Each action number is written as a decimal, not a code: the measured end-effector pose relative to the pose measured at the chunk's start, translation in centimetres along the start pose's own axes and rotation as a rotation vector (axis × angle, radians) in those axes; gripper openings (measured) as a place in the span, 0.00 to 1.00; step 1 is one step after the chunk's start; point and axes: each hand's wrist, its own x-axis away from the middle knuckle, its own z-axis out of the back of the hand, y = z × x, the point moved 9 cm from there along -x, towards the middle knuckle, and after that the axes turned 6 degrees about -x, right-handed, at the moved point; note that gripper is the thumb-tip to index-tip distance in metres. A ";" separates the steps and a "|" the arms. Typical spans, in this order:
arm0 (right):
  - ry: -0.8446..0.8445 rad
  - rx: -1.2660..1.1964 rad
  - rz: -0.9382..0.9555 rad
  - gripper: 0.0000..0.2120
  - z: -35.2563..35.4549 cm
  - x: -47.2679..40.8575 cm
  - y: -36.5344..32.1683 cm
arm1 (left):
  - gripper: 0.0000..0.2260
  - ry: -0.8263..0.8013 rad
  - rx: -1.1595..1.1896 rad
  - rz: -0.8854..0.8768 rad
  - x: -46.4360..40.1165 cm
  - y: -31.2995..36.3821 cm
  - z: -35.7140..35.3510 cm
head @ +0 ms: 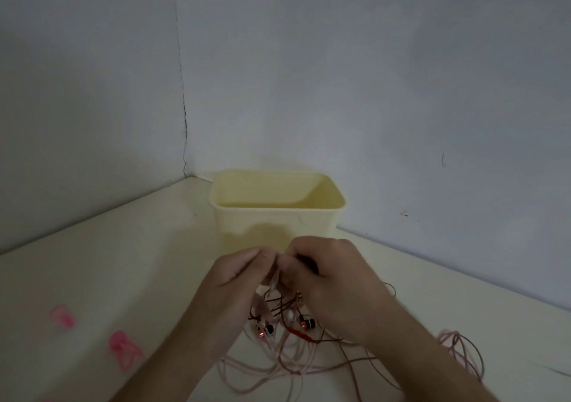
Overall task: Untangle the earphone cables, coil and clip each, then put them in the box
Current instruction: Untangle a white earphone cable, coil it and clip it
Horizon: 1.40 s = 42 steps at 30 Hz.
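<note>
My left hand (239,273) and my right hand (324,273) meet just in front of the box (276,213), fingertips together, both pinching the same part of the earphone cables (278,281). The rest of the tangle hangs down from my fingers and spreads on the table (123,262) on the near side of the box. Two pink clips (123,350) lie to the left of the tangle, well apart from the box.
</note>
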 end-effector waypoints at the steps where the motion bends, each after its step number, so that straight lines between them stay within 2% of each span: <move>1: 0.040 -0.019 -0.005 0.13 0.7 0.0 0.1 | 0.16 -0.023 0.024 0.012 0.0 -0.1 -0.1; 4: 0.122 -0.069 0.005 0.13 2.0 0.0 0.2 | 0.15 -0.092 0.102 0.041 0.1 -0.3 -0.5; 7: 0.141 -0.122 0.016 0.14 2.0 -0.1 0.3 | 0.16 -0.175 0.314 0.047 0.3 0.1 -0.7; 10: 0.107 -0.102 0.003 0.15 0.9 -0.3 0.8 | 0.23 -0.236 0.531 0.001 0.3 0.8 -0.4; 12: 0.034 -0.053 -0.029 0.14 -0.6 -0.2 1.2 | 0.21 -0.211 0.617 -0.030 0.0 1.1 0.1; 14: -0.040 -0.017 -0.047 0.13 -1.8 -0.1 1.2 | 0.18 -0.135 0.536 -0.043 -0.2 1.2 0.5; 17: -0.055 -0.016 -0.040 0.12 -1.5 0.0 0.6 | 0.10 0.041 0.127 -0.055 -0.4 0.6 1.3; 19: -0.013 -0.045 -0.027 0.13 -0.3 0.0 0.2 | 0.12 0.022 -0.051 -0.069 -0.3 0.4 0.5; 22: 0.067 -0.057 -0.015 0.13 1.4 0.0 0.2 | 0.16 -0.068 -0.027 -0.006 0.1 -0.1 -0.7; 25: 0.131 -0.091 -0.032 0.14 2.2 -0.2 1.0 | 0.17 -0.116 0.139 0.033 0.3 -0.1 -0.8; 28: 0.109 -0.090 -0.035 0.14 1.5 -0.3 1.4 | 0.15 -0.148 0.403 0.002 0.3 0.7 -0.5; 32: 0.017 -0.036 -0.041 0.14 -0.4 -0.2 1.2 | 0.20 -0.145 0.535 -0.051 0.0 1.1 0.0; 34: -0.043 -0.007 -0.062 0.14 -1.0 -0.1 1.2 | 0.19 -0.104 0.479 -0.056 -0.1 1.1 0.2; 37: -0.081 0.031 -0.058 0.14 -1.2 0.0 0.9 | 0.11 0.035 0.142 -0.068 -0.3 0.4 0.9; 40: -0.052 0.035 -0.025 0.14 -0.6 0.0 0.4 | 0.12 -0.009 -0.134 -0.062 -0.1 0.0 -0.2; 42: -0.007 -0.006 -0.021 0.14 0.3 -0.1 0.4 | 0.17 -0.041 -0.116 -0.010 0.1 -0.3 -0.7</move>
